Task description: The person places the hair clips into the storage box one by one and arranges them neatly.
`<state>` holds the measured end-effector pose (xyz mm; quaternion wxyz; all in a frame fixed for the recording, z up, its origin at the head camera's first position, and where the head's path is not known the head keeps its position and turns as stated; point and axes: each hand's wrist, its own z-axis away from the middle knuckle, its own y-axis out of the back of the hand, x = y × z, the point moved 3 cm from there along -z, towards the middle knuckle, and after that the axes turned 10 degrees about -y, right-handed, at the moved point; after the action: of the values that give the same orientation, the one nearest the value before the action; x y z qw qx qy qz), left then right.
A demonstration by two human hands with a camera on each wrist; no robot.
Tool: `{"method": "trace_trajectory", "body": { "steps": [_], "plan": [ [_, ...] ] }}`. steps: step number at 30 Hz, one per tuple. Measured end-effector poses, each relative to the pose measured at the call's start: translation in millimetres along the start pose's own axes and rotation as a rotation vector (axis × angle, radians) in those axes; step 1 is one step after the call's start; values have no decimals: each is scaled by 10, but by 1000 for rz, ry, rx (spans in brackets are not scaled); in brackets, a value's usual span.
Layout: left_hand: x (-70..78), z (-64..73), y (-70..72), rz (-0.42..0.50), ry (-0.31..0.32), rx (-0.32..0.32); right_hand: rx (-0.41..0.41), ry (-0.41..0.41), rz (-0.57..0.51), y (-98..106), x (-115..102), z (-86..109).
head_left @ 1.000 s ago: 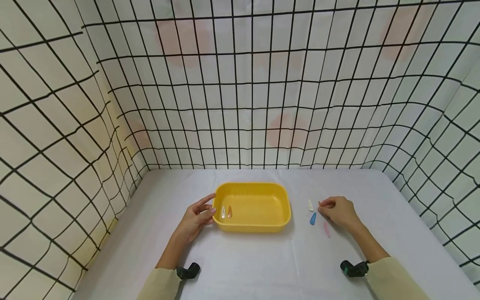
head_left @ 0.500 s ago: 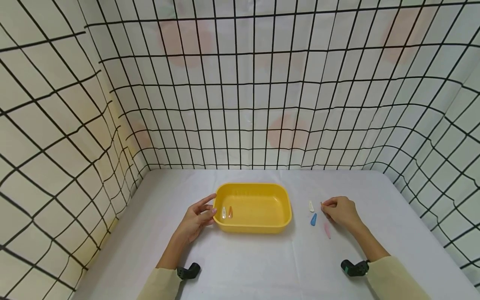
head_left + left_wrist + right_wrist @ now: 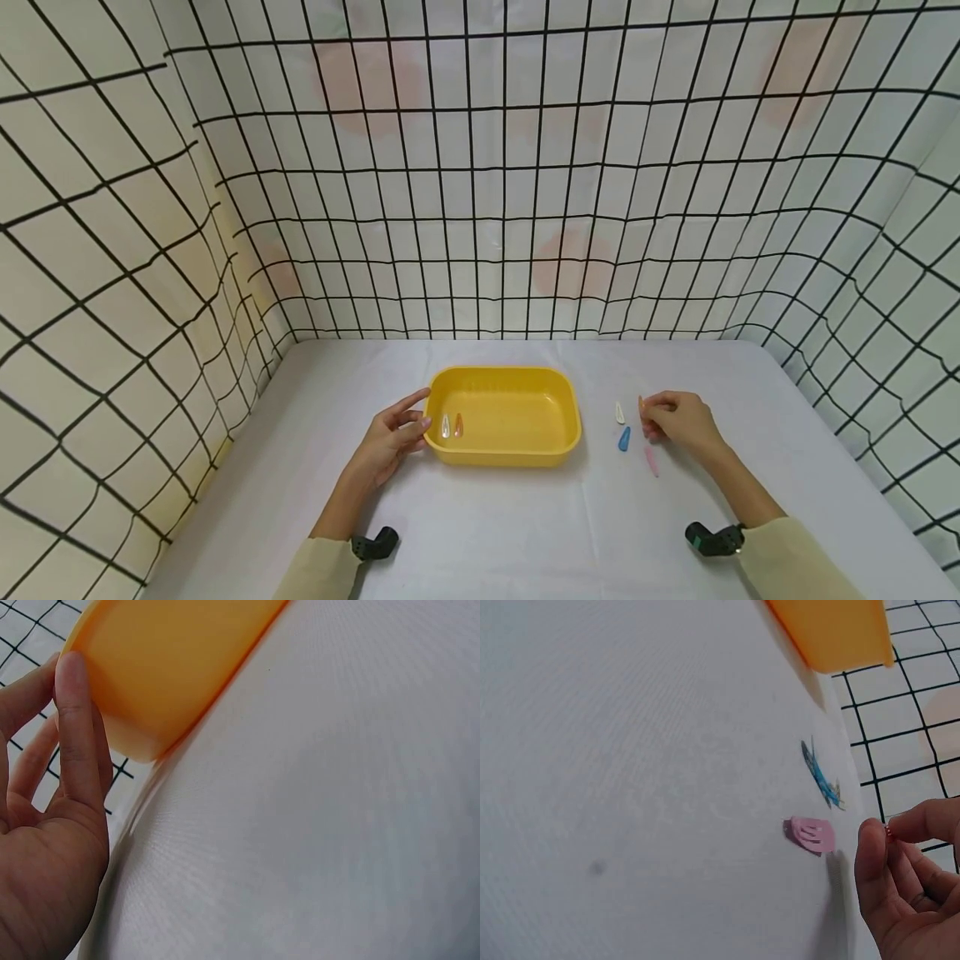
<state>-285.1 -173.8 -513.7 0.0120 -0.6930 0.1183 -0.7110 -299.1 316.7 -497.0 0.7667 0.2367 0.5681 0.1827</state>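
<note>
In the head view my left hand (image 3: 395, 433) touches the left rim of the yellow tray (image 3: 517, 457), its fingers mostly straight. Seen from the left wrist, the thumb (image 3: 73, 727) lies along the tray's outer side. A white hair clip (image 3: 446, 426) and an orange hair clip (image 3: 459, 425) lie inside the tray, side by side at its left end. My right hand (image 3: 678, 421) pinches another orange hair clip (image 3: 641, 403) between thumb and fingertips. From the right wrist, only a reddish sliver of this clip (image 3: 889, 834) shows.
Right of the tray, a white hair clip (image 3: 619, 412), a blue one (image 3: 624, 439) and a pink one (image 3: 651, 461) lie on the white cloth (image 3: 495, 533). Behind the table rises a black wire grid (image 3: 502, 220) backed with white sheeting.
My right hand has risen slightly and turned, so the orange clip it pinches now shows more and stands more upright. The left hand and tray stay in place.
</note>
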Motion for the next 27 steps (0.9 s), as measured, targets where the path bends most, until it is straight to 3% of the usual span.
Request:
{"method": "trace_trajectory", "body": {
  "steps": [11,27],
  "plan": [
    [-2,2,2,14,1,2,-128,40,-198,-18,-232,86],
    [17,16,-11,19,5,11,-256,56,-257,-209,-634,240]
  ]
}}
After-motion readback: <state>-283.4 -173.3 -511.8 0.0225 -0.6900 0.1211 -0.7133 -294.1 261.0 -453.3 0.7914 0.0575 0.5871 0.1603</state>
